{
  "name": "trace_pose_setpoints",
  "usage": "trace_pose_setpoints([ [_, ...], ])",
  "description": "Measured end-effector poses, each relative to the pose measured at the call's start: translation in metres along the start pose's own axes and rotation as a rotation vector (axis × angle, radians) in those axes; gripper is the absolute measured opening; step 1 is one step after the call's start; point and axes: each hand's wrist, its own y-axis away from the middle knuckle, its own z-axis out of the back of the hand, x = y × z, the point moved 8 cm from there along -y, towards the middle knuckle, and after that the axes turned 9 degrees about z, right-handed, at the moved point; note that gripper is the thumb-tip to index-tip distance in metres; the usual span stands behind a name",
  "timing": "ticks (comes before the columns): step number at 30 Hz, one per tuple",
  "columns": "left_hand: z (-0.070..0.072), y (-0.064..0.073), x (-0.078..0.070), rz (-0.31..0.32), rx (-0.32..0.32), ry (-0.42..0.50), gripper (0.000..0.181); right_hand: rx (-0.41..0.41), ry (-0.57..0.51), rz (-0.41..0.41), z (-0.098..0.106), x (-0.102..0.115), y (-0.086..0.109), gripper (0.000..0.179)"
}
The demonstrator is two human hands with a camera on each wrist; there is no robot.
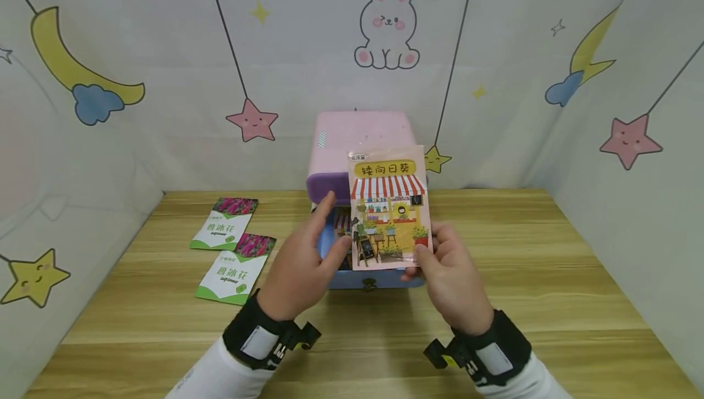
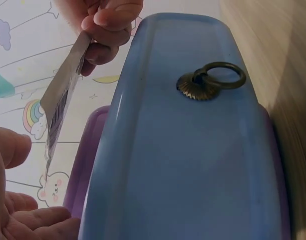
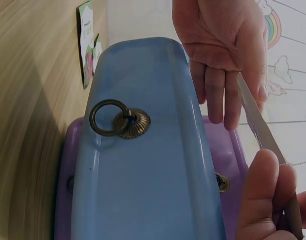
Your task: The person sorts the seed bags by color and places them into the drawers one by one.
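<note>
My right hand [image 1: 458, 284] pinches the lower right corner of a pink seed packet [image 1: 389, 203], thumb in front and fingers behind. The packet stands upright, its shopfront picture facing me, above a pulled-out blue drawer [image 1: 342, 280]. At its left edge my left hand [image 1: 297, 267] has straight, spread fingers, the thumb right by the edge. In the right wrist view, the left palm [image 3: 217, 55] faces the packet, fingers extended. More printed packets [image 1: 342, 223] lie in the drawer, mostly hidden behind the held one. The drawer front bears a brass ring pull [image 2: 222, 77].
The drawer belongs to a small pink and purple cabinet [image 1: 363, 136] at the table's back, against a printed curtain. To the left, two white and green seed packets [image 1: 213, 228] lie on the wooden table [image 1: 528, 264], one nearer me, slightly overlapping.
</note>
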Motion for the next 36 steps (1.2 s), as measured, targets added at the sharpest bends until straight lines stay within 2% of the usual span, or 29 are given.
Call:
trace_pose_setpoints([
  [8, -0.005, 0.0, -0.004, -0.03, 0.025, 0.045, 0.069, 0.038, -0.025, 0.007, -0.008, -0.002, 0.002, 0.028],
  [21, -0.008, 0.001, -0.001, 0.016, 0.069, 0.134, 0.07, 0.08, -0.057, 0.002, -0.017, -0.003, 0.005, 0.032],
  [27, -0.007, 0.002, 0.0, 0.034, 0.038, 0.122, 0.067, 0.11, -0.041, -0.012, -0.021, -0.005, 0.006, 0.033],
  [32, -0.004, 0.003, 0.0, 0.019, -0.008, 0.064, 0.063, 0.124, -0.026, -0.024, -0.023, -0.005, 0.007, 0.033],
  [36, -0.003, 0.002, 0.0, 0.01, -0.024, 0.072, 0.059, 0.129, -0.021, -0.022, -0.023, -0.005, 0.007, 0.033],
])
